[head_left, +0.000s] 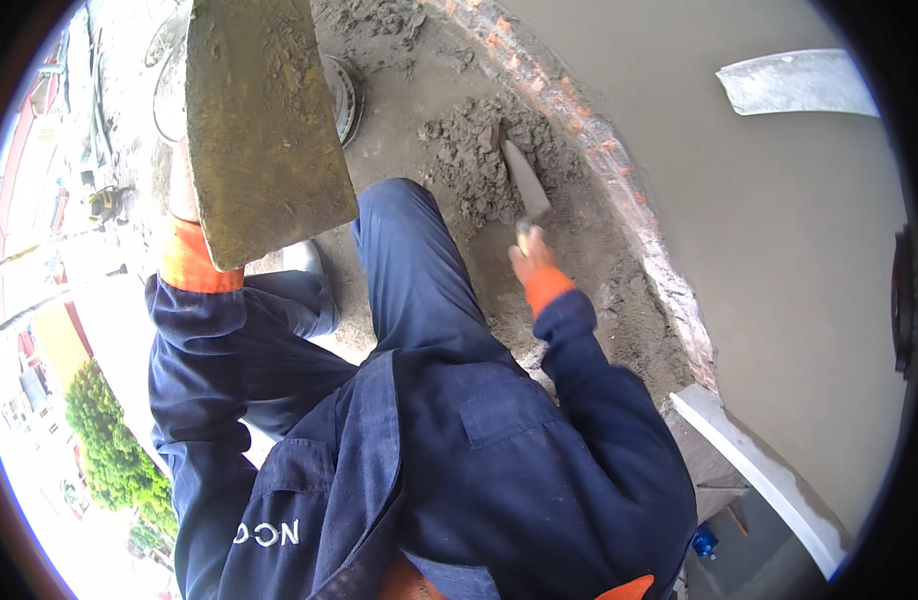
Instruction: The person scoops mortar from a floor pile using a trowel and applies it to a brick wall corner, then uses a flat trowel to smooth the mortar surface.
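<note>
My left hand (pixel 182 185) holds up a broad mortar board (pixel 269 140), its face smeared with damp mortar. The board hides most of that hand's fingers. Lower down and to the right, my right hand (pixel 529 255) is closed round the handle of a pointed trowel (pixel 524 178). The trowel's blade reaches into a lumpy heap of grey mortar (pixel 474 165) on the floor, and its tip is partly covered by mortar. My bent knee is close to the heap.
Exposed brick (pixel 619 170) edges a smooth grey plastered wall (pixel 769 230) on the right. A pale window-like opening (pixel 799 85) and a white ledge (pixel 764 470) break that wall. A bucket (pixel 344 100) stands partly behind the board. A yellow-and-black object (pixel 104 204) lies at the left.
</note>
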`<state>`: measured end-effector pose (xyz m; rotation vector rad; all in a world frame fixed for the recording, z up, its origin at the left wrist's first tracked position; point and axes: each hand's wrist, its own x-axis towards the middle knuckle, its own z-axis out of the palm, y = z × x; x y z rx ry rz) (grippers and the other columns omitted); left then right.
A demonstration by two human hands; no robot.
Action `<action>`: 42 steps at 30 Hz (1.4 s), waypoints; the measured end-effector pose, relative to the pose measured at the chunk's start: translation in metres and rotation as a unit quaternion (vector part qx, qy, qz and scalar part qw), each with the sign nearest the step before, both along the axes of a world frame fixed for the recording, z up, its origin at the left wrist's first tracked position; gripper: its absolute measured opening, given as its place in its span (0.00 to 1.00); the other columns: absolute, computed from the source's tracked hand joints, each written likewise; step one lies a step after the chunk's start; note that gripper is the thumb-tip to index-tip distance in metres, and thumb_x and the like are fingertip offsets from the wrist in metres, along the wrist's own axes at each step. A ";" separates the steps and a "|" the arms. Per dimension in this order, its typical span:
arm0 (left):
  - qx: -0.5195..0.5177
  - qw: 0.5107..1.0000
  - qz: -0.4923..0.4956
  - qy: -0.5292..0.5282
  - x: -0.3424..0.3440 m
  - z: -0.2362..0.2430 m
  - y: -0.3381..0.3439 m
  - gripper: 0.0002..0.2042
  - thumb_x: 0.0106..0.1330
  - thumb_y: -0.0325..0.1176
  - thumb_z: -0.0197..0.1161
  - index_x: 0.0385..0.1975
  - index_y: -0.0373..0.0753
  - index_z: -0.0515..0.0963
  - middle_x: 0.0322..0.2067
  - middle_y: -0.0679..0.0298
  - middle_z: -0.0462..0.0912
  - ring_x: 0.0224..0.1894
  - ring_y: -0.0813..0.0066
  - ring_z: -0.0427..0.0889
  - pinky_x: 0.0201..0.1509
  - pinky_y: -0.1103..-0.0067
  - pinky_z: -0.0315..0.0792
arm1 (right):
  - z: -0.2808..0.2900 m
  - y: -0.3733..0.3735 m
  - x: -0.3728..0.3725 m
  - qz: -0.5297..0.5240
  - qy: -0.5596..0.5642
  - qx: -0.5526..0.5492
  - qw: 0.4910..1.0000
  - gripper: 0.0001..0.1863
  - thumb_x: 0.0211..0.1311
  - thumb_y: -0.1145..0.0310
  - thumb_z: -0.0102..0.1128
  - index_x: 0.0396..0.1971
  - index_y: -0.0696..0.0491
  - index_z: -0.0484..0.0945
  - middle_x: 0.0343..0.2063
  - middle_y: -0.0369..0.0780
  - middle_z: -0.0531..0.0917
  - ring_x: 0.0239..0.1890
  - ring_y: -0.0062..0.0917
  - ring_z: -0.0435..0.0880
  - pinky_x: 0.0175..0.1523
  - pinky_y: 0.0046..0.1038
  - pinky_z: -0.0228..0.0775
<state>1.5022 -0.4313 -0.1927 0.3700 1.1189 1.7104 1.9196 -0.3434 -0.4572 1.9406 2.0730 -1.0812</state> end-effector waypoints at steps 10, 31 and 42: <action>-0.012 1.000 0.021 -0.010 0.002 0.005 -0.024 0.16 0.71 0.36 0.43 0.55 0.37 0.64 0.51 0.59 0.71 0.50 0.67 0.72 0.54 0.73 0.68 | -0.092 -0.062 0.039 -0.044 0.141 -0.064 0.987 0.22 0.53 0.49 0.62 0.34 0.56 0.76 0.20 0.40 0.76 0.18 0.26 0.73 0.25 0.30 0.66; -0.019 0.998 0.063 -0.006 -0.021 0.010 -0.031 0.16 0.70 0.37 0.43 0.50 0.35 0.68 0.45 0.58 0.75 0.45 0.68 0.75 0.49 0.74 0.71 | 0.003 0.005 -0.107 -0.324 0.362 -0.275 0.830 0.12 0.57 0.55 0.59 0.29 0.46 0.69 0.10 0.30 0.65 0.08 0.17 0.63 0.10 0.23 0.54; -0.023 0.996 0.082 0.004 -0.007 0.004 -0.056 0.16 0.70 0.38 0.44 0.48 0.35 0.70 0.42 0.58 0.76 0.42 0.68 0.77 0.46 0.74 0.73 | -0.058 0.080 -0.266 -0.490 0.420 -0.242 0.724 0.17 0.61 0.51 0.55 0.24 0.47 0.66 0.13 0.32 0.69 0.13 0.23 0.69 0.19 0.29 0.64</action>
